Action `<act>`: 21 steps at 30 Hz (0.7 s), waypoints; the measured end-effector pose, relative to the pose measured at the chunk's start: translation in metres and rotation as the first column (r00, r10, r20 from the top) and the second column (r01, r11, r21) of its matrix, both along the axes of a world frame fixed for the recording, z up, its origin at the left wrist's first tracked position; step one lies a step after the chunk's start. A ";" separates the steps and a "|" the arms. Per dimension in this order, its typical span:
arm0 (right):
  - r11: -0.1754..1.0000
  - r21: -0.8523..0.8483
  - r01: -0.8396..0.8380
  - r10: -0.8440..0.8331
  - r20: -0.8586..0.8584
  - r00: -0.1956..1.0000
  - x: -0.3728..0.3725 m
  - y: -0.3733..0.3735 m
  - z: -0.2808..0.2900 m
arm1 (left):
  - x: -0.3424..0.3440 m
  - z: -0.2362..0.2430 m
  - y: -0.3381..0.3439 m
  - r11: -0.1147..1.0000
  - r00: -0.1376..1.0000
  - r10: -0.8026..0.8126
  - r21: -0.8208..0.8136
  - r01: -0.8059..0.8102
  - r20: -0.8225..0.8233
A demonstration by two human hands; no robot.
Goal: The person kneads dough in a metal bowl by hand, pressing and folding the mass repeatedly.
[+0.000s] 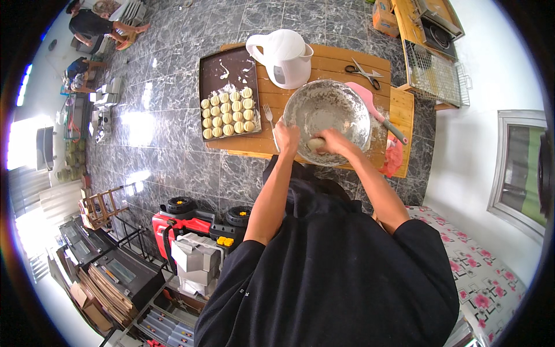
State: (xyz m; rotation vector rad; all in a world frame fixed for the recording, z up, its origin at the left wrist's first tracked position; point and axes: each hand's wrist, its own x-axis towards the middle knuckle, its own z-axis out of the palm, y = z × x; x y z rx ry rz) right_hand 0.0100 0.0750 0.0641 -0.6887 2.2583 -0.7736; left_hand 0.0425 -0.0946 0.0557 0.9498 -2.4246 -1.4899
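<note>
A wide, round bowl of dull silvery metal is seen just above the centre of the frame, its inner wall coated with a patchy white powder. At its lower left rim the left hand is placed, with the fingers curled closed around the edge; the fingertips are hidden. Inside the bowl, near its lower edge, a small, rounded lump of pale dough is held by the right hand, the fingers bent closely about it, though the exact closing of the thumb cannot be told.

To the left, a dark, flat rectangular tray is filled in its lower part with rows of round, cream-coloured dough pieces, their domed tops marked by parallel ridges; its upper part is smeared with white. Between tray and bowl a slender metal fork is laid, tines toward the top of the frame. Above the bowl a smooth white kettle is set, and to its right a pair of opened scissors with dark handles. Against the bowl's right side a pink spatula with a greyish handle is seen. All are supported by a brown, plank-lined table.
</note>
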 end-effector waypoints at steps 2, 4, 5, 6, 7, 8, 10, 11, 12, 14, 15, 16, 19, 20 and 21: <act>0.990 0.106 -0.098 0.088 0.091 0.992 0.005 0.004 0.017 | 0.001 0.000 0.000 1.000 1.000 -0.010 0.008 0.010 -0.010; 0.997 0.031 -0.065 0.064 0.036 0.997 0.012 0.009 0.018 | 0.002 0.000 0.000 0.999 0.999 -0.016 0.028 0.017 -0.038; 0.998 -0.044 -0.034 0.033 -0.020 0.999 0.017 0.013 0.020 | 0.001 0.003 0.002 0.999 0.999 -0.022 0.032 0.024 -0.038; 0.998 -0.044 -0.038 0.037 -0.019 0.999 0.019 0.010 0.033 | 0.002 0.004 0.001 0.999 0.999 -0.028 0.026 0.028 -0.028; 0.987 -0.141 0.077 -0.082 -0.034 0.996 0.021 0.009 0.047 | 0.002 0.004 -0.001 0.999 0.999 -0.032 0.021 0.032 -0.017; 0.953 -0.236 0.189 -0.203 -0.037 0.978 0.021 0.007 0.060 | 0.002 0.001 -0.003 0.999 0.999 -0.028 0.021 0.028 -0.018; 0.893 -0.378 0.243 -0.330 -0.183 0.926 0.020 0.001 0.065 | 0.003 -0.005 -0.006 0.999 1.000 -0.020 0.032 0.020 -0.003; 0.809 -0.516 0.280 -0.476 -0.297 0.828 0.020 0.002 0.066 | 0.002 0.000 -0.003 0.999 1.000 -0.023 0.034 0.023 0.000; 0.790 -0.533 0.303 -0.537 -0.366 0.760 0.019 0.000 0.066 | 0.002 0.005 0.000 0.999 1.000 -0.016 0.040 0.016 -0.005; 0.761 -0.552 0.341 -0.597 -0.389 0.701 0.016 -0.008 0.055 | 0.002 0.010 0.002 0.999 1.000 -0.005 0.044 0.005 -0.011; 0.727 -0.575 0.375 -0.653 -0.413 0.635 0.014 -0.012 0.046 | 0.002 0.008 0.001 1.000 1.000 -0.004 0.027 0.005 -0.018; 0.730 -0.577 0.366 -0.626 -0.351 0.696 0.012 -0.016 0.036 | 0.002 0.007 0.001 1.000 1.000 -0.004 0.010 0.004 -0.025; 0.888 -0.302 0.345 -0.421 -0.238 0.875 0.021 -0.013 -0.015 | -0.001 0.011 0.006 1.000 1.000 -0.018 -0.004 0.018 -0.010; 0.905 -0.289 0.311 -0.384 -0.245 0.890 0.018 -0.014 -0.018 | 0.000 0.009 0.005 1.000 1.000 -0.014 -0.006 0.014 -0.010; 0.906 -0.291 0.309 -0.382 -0.245 0.891 0.014 -0.015 -0.022 | 0.000 0.007 0.005 1.000 1.000 -0.015 0.008 0.015 -0.018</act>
